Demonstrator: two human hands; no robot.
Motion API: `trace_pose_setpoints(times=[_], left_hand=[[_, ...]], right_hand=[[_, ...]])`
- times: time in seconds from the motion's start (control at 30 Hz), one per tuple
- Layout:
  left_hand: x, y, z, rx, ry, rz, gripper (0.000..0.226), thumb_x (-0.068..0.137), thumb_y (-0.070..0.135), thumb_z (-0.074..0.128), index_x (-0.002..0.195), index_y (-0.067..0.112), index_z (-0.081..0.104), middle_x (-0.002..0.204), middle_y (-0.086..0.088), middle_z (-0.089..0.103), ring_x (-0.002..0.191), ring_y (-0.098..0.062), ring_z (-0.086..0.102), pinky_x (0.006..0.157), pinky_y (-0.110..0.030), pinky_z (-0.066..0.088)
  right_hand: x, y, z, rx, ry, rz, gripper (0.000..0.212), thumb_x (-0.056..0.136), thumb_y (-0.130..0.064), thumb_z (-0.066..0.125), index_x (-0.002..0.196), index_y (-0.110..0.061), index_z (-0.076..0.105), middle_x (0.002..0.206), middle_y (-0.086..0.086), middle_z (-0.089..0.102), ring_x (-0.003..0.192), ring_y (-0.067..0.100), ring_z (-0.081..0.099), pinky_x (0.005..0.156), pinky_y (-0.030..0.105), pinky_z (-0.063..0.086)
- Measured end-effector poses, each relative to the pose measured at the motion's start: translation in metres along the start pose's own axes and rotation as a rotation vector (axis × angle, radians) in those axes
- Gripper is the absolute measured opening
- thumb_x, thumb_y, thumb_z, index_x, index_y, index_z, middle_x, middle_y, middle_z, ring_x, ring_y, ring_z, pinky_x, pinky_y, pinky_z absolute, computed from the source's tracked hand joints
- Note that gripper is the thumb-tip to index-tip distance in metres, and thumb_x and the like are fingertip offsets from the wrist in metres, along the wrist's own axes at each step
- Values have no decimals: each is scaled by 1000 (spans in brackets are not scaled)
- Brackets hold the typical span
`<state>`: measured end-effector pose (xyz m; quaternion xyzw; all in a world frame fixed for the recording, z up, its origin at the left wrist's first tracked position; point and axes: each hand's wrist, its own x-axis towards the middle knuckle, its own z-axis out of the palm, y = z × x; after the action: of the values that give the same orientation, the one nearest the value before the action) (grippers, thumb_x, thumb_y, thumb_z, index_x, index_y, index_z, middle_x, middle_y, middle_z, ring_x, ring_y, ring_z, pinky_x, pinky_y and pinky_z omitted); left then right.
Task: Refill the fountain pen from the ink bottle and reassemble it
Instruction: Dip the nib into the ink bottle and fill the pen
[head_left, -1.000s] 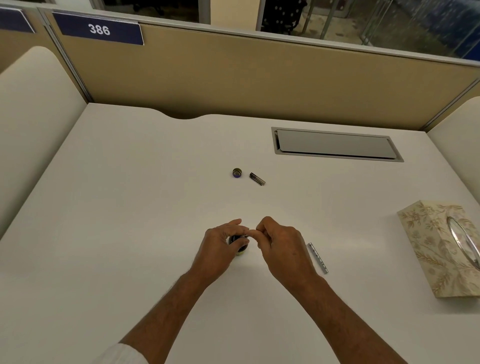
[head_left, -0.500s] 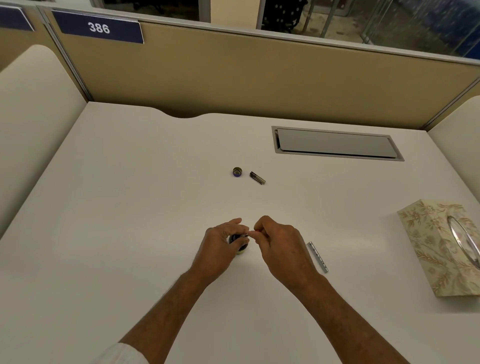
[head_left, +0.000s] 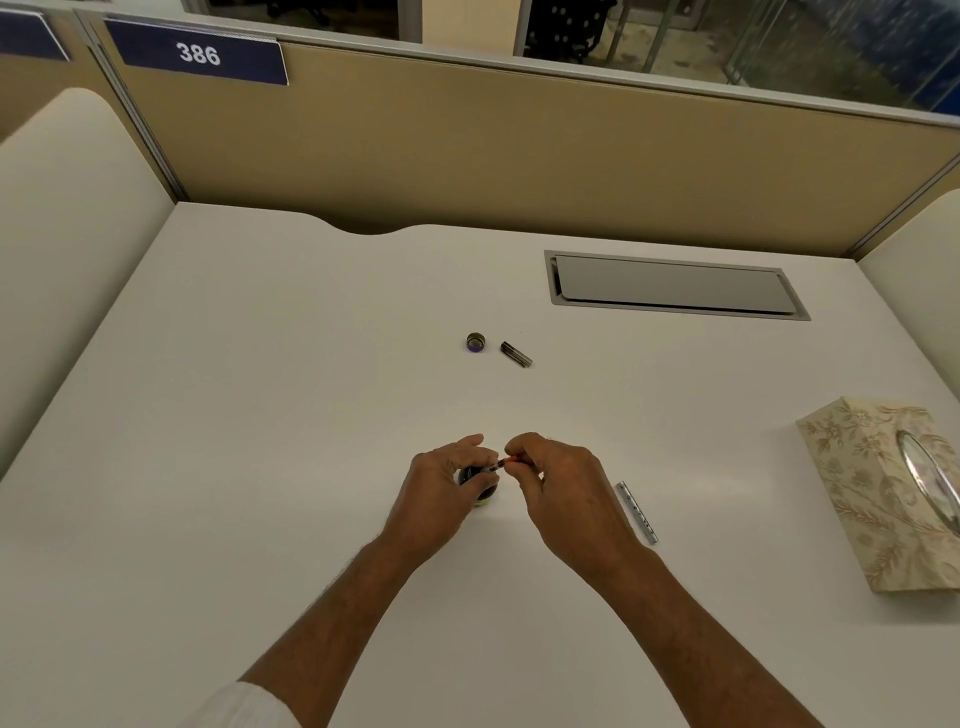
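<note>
Near the table's (head_left: 260, 415) front edge, ink bottle (head_left: 480, 486) is gripped by left hand (head_left: 441, 499), pen section (head_left: 501, 462) pinched by right hand (head_left: 566, 493): filling step; ink likely drawn next, tip kept submerged.

We see the left hand (head_left: 441, 493) gripping the ink bottle (head_left: 480, 480) on the worktop (head_left: 260, 415) while the right hand (head_left: 566, 488) pinches a small reddish pen part (head_left: 506, 461) over it.

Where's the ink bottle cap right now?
The cap lies mid-desk, well beyond both hands, just left of a short dark pen piece and left of the grey desk hatch.
</note>
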<state>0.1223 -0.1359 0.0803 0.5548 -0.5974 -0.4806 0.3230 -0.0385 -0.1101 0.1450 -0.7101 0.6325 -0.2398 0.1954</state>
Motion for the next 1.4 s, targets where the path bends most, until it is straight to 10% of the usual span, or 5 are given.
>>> trace_pose_setpoints(times=[0.37,0.53,0.8,1.4], left_hand=[[0,0,1,-4,-17,15,20,89,14,74,104,27,80,128,6,72,133,2,51,109,-14,34],[-1,4,0,1,5,-5,17,88,13,76,105,16,80,130,-3,71,133,-7,55,116,-28,37],[-1,3,0,24,19,1,19,88,11,75,106,17,80,124,9,71,130,-1,54,89,10,26],[-1,5,0,15,27,13,19,88,9,75,105,17,80,114,19,66,124,4,52,86,11,28]], right_hand=[[1,-3,0,-22,17,-11,19,99,-26,62,84,-14,62,60,-11,49,50,5,41,52,24,38],[-1,2,2,36,11,-118,15,93,-5,63,97,-20,64,91,-5,62,81,9,57,70,23,50],[3,6,3,1,26,-199,20,88,7,63,87,-12,66,81,1,62,72,16,57,67,32,52],[4,4,2,-11,26,-217,21,85,8,64,89,-11,68,84,3,67,77,19,61,71,34,54]])
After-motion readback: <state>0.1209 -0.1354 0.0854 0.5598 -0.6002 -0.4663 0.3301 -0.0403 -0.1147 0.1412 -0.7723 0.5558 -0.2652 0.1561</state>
